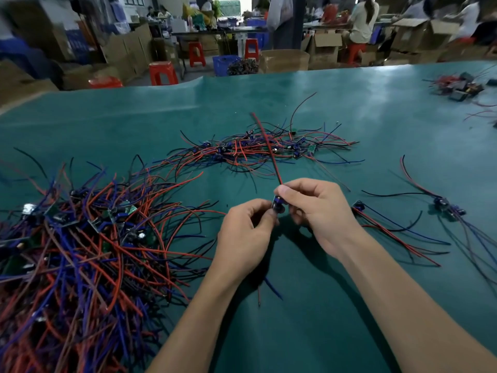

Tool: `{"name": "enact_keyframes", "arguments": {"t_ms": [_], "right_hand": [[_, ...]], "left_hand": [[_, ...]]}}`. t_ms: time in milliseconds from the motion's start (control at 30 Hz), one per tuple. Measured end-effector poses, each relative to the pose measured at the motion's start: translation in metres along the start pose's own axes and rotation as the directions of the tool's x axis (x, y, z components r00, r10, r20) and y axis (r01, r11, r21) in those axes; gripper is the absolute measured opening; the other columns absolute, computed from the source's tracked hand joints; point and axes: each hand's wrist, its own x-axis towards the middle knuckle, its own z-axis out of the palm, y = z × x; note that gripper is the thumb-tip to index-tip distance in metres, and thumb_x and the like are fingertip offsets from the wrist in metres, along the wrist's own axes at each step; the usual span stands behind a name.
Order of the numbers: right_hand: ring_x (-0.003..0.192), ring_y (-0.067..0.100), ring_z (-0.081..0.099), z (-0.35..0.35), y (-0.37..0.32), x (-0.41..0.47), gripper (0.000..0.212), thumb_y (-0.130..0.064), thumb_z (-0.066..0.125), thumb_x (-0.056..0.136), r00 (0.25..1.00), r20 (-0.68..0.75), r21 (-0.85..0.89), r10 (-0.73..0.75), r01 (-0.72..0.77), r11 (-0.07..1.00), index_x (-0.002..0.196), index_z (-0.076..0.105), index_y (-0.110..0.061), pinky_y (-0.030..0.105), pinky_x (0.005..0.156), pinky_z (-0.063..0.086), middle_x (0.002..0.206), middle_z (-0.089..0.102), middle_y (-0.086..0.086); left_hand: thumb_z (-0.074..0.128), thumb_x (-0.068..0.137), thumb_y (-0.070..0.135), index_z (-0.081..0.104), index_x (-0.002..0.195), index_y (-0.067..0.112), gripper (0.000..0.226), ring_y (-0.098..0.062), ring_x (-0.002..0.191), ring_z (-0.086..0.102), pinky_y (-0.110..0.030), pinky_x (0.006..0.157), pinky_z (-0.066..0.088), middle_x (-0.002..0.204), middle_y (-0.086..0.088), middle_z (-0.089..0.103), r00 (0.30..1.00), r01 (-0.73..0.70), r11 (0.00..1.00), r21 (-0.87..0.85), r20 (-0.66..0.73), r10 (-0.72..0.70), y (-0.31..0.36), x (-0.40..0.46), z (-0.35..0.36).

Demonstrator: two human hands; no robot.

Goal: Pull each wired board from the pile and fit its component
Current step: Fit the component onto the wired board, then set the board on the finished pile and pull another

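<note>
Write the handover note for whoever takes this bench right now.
Both hands are busy: left hand and right hand pinch one small wired board between them, above the green mat, its red wire sticking up. Big unsorted pile lies left, a second tangle ahead. Two wired boards lie right, seemingly done. Left: finish this one, then work through the piles.

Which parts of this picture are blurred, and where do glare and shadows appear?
Head view: the hands, left hand and right hand, and the held part look sharp; the left wire pile smears toward the corner; glare whitens the far right of the green mat; soft shadows lie under both forearms; the wide lens bends the table edge.
</note>
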Motion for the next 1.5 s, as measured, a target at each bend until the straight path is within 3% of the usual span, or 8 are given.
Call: {"name": "enact_keyframes", "arguments": {"t_ms": [200,400,600,900,1000,1167,1267,1500], "right_hand": [[0.054,0.014,0.043,-0.018,0.003,0.015,0.021,-0.02,0.074,0.091,0.899,-0.372,-0.249,-0.23,0.142,0.958,0.071,0.069,-0.015,0.028,0.057,0.038,0.053,0.052,-0.009],[0.043,0.006,0.053,-0.042,-0.007,0.017,0.025,-0.02,0.06,0.098,0.639,-0.758,-0.05,-0.127,0.136,0.989,0.074,0.067,-0.019,0.026,0.049,0.049,0.064,0.064,0.001],[0.069,0.008,0.068,0.032,0.006,-0.016,0.026,-0.044,0.07,0.084,0.971,-0.16,-0.342,-0.175,0.112,0.933,0.083,0.075,-0.019,0.032,0.07,0.057,0.076,0.075,-0.01],[0.064,0.001,0.053,0.022,-0.063,-0.015,0.014,-0.027,0.075,0.088,0.766,-0.311,-0.399,-0.563,0.432,0.809,0.082,0.072,-0.015,0.034,0.065,0.049,0.07,0.068,-0.008],[0.059,0.004,0.058,0.073,-0.111,-0.022,0.014,-0.031,0.076,0.087,0.782,-0.019,-0.342,-0.623,0.581,0.739,0.081,0.077,-0.018,0.029,0.06,0.048,0.066,0.069,-0.01],[0.046,0.008,0.04,0.157,-0.128,-0.003,0.059,-0.058,0.061,0.094,0.762,0.612,-0.464,-0.214,0.564,0.683,0.065,0.057,-0.007,0.018,0.044,0.033,0.051,0.043,-0.006],[0.081,0.02,0.065,0.132,-0.106,0.052,0.038,-0.044,0.058,0.096,0.835,0.506,-0.715,-0.217,0.547,0.436,0.088,0.073,-0.01,0.029,0.074,0.055,0.08,0.071,0.003],[0.133,0.042,0.044,-0.021,-0.03,0.139,0.044,-0.017,0.05,0.092,0.992,-0.035,-0.999,0.119,-0.03,-0.04,0.135,0.053,-0.015,0.049,0.111,0.04,0.14,0.05,0.022]], "left_hand": [[0.057,0.083,0.038,0.075,0.084,0.03,0.02,-0.015,0.073,0.064,-0.042,0.083,0.055,0.069,0.013,0.068,0.996,0.051,0.998,0.04,0.067,-0.053,0.004,-0.001,0.001],[0.059,0.1,0.017,0.073,0.086,0.022,0.021,-0.007,0.059,0.049,-0.028,0.061,0.041,0.065,0.013,0.062,0.998,0.032,0.999,-0.012,-0.051,-0.033,-0.003,0.002,0.001],[0.058,0.099,0.007,0.076,0.092,0.011,0.019,-0.016,0.072,0.067,-0.03,0.072,0.054,0.078,0.003,0.074,0.989,-0.039,0.992,-0.119,-0.148,0.022,-0.002,0.003,-0.002],[0.061,0.085,0.039,0.074,0.077,0.024,0.022,-0.008,0.073,0.065,-0.042,0.085,0.055,0.073,0.008,0.073,0.998,-0.047,0.998,-0.041,0.047,0.049,0.007,-0.002,-0.002],[0.056,0.079,0.035,0.07,0.073,0.018,0.023,-0.028,0.081,0.069,-0.039,0.076,0.055,0.067,0.002,0.069,0.999,-0.039,0.999,0.03,0.03,0.038,0.004,-0.002,-0.002],[0.059,0.081,0.017,0.07,0.076,-0.002,0.023,-0.038,0.081,0.07,-0.037,0.069,0.055,0.08,-0.022,0.073,0.995,-0.048,0.999,0.018,-0.084,0.049,-0.003,-0.002,-0.002],[0.058,0.082,0.028,0.068,0.066,0.026,0.019,-0.002,0.06,0.059,-0.024,0.061,0.046,0.062,0.014,0.067,0.995,-0.051,0.998,0.031,-0.081,0.053,0.0,0.0,0.0],[0.057,0.082,0.037,0.073,0.081,0.018,0.025,-0.011,0.078,0.068,-0.036,0.078,0.055,0.076,0.008,0.074,0.995,-0.03,0.999,0.026,-0.092,0.032,0.0,0.002,0.0]]}}
